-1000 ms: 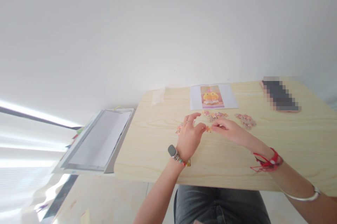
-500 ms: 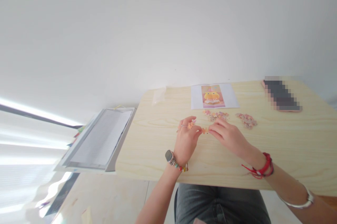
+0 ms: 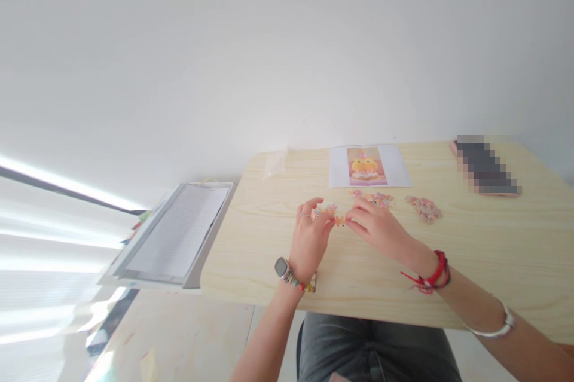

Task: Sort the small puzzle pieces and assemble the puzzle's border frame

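Observation:
My left hand (image 3: 308, 237) and my right hand (image 3: 375, 228) meet over a light wooden table (image 3: 493, 250). Together their fingertips pinch a small orange jigsaw piece (image 3: 339, 220), which lies on or just above the tabletop. A few joined pink pieces (image 3: 326, 210) sit right behind my left fingers. Further back lie two loose heaps of pieces, one (image 3: 375, 198) just beyond my right hand and another (image 3: 424, 207) to its right. A printed picture sheet (image 3: 368, 165) showing a yellow figure on pink lies near the far edge.
A blurred-out phone (image 3: 487, 165) lies at the table's far right. A clear plastic bag (image 3: 275, 162) rests at the far left corner. Left of the table, a lower surface holds a stack of papers and folders (image 3: 174, 235). My lap is under the near edge.
Both hands have slid a little to the left across the table, still holding the orange piece between them. The view has shifted slightly as well.

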Tool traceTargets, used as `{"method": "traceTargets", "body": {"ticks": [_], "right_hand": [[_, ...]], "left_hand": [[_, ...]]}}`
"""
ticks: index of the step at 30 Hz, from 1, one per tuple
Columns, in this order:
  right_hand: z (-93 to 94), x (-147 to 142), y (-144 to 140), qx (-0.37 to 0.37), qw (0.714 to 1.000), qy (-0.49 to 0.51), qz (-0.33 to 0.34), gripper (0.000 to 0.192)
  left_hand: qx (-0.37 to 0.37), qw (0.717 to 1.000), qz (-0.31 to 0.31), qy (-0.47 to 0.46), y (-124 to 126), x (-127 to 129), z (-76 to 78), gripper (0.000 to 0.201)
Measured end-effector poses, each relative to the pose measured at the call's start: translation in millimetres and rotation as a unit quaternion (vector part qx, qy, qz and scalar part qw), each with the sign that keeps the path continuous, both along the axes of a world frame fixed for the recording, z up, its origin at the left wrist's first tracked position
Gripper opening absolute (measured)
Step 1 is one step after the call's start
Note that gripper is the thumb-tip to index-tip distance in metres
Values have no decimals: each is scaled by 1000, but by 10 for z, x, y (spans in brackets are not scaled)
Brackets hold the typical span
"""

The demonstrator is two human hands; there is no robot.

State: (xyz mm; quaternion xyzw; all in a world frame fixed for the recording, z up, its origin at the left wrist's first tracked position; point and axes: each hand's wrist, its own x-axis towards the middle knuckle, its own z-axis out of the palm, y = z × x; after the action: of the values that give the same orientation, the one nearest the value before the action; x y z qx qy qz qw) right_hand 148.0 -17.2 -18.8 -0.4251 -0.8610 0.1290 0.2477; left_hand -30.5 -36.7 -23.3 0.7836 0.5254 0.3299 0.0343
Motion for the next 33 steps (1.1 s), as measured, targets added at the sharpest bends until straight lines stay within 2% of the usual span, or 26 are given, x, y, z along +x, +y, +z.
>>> {"method": "traceTargets", "body": {"ticks": [5, 12, 17, 21, 24, 29, 33], "right_hand": [[-13, -68, 49, -3, 1000, -17, -9, 20], [-117, -409, 330, -23, 993, -117, -11, 19], [-157, -466, 419, -39, 988, -145, -19, 21], [-141, -293, 344, -41, 990, -132, -36, 22], [-128, 6, 246, -26, 992, -110, -48, 21], [-149, 543, 115, 0, 979, -131, -155, 23], [-203, 638, 59, -2, 977, -154, -150, 25]], "left_hand": [[-2, 1000, 13, 11, 42, -39, -35, 10], [-29, 994, 85, 63, 220, -229, -159, 10], [-27, 989, 120, 83, 214, -411, -241, 12], [-63, 980, 162, 100, 59, -549, -269, 12], [-72, 979, 164, 96, -38, -520, -216, 14], [-84, 988, 85, 101, 59, -126, -87, 16], [-114, 985, 14, 132, 303, 219, -30, 13]]}}
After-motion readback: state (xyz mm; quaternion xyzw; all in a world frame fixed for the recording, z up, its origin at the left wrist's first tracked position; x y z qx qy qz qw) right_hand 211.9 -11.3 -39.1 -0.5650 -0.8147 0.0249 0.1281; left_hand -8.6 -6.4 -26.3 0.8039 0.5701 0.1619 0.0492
